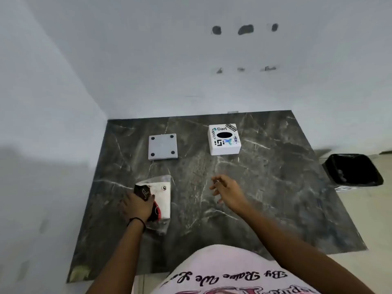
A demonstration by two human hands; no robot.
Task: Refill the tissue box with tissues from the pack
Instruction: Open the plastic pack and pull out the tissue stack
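Soft, even, dim light; slight blur throughout, wide-angle bending at the edges.

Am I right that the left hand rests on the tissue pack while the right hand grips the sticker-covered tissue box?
Not quite: the head view shows the right hand open above the table, apart from the tissue box. The left hand does rest on the tissue pack.

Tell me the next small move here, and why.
Probably bring the right hand across to the pack to pull tissues out. The left hand already grips the pack on the table, the right hovers empty, and the box and its base plate lie apart farther back.
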